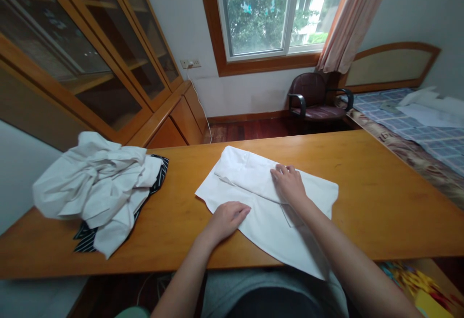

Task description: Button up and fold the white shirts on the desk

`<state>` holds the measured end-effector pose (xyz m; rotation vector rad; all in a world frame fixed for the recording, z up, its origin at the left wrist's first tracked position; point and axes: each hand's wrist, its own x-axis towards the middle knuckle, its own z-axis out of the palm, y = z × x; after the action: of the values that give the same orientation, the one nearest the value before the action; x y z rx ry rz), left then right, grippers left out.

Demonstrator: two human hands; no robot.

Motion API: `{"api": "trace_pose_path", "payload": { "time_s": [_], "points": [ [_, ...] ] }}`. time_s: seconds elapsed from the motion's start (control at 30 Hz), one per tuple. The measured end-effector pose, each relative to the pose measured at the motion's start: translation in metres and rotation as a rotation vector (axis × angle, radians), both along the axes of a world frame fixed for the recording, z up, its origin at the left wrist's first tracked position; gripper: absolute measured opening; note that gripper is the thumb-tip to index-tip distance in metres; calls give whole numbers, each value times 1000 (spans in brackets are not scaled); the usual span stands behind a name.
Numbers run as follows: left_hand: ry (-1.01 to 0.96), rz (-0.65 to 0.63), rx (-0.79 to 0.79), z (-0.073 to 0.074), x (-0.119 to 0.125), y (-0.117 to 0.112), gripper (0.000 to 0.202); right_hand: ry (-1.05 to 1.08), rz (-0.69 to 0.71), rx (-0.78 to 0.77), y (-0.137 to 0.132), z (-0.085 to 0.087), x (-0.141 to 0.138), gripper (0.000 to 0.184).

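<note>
A white shirt-like garment lies partly folded on the wooden table in front of me. One strip of it is turned over along the far side, and a pocket outline shows near my right forearm. Its curved near edge hangs slightly over the table's front. My left hand rests on the near left edge of the cloth, palm down with fingers stretched to the right. My right hand lies on the folded strip, its fingers extended and a little apart. Neither hand visibly pinches the fabric.
A crumpled pile of white cloth sits on the left of the table, with black striped fabric under it. Beyond are a glass-fronted cabinet, an armchair and a bed at right.
</note>
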<state>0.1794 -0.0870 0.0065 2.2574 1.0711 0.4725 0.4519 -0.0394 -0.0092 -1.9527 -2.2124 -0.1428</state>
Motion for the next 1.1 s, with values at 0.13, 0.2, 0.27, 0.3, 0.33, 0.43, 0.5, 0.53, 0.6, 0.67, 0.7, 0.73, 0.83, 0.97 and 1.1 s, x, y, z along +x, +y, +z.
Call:
{"api": "trace_pose_path", "payload": {
  "time_s": [0.13,0.2,0.27,0.3,0.33,0.43,0.5,0.53,0.6,0.67,0.7,0.73,0.83,0.97,1.1],
  "points": [
    [5,37,236,-17,-11,11,30,72,2,84,-14,-14,-11,36],
    [66,60,326,-28,-17,16,27,104,25,101,-19,-23,-13,41],
    [163,95,362,-34,-20,17,27,126,50,100,-21,-30,-12,44],
    [211,111,364,-36,-21,16,28,135,63,98,-21,-32,-11,45],
    [254,128,361,-35,-22,14,29,144,79,97,-20,-33,-9,45],
    [343,166,329,-25,-19,2,28,171,143,98,-16,-34,-2,45],
    [389,162,279,-12,-16,-7,24,190,213,90,-13,-32,2,44],
    [413,153,241,-5,-15,-12,22,199,255,83,-12,-31,2,43],
    [462,137,145,8,-14,-20,24,215,343,63,-12,-27,2,42],
    [490,109,53,20,-15,-28,28,234,412,47,-15,-23,-1,41],
    [487,85,15,24,-16,-31,29,244,437,40,-18,-21,-3,41],
    [469,54,-10,28,-18,-34,28,254,459,33,-21,-18,-5,42],
    [350,-11,24,31,-26,-40,24,278,509,-1,-37,-12,-11,44],
    [260,37,227,20,-43,-39,21,279,542,-53,-61,-8,-13,46],
    [344,77,310,-3,-60,-39,38,253,604,-106,-78,-7,-7,49]
  ]
}}
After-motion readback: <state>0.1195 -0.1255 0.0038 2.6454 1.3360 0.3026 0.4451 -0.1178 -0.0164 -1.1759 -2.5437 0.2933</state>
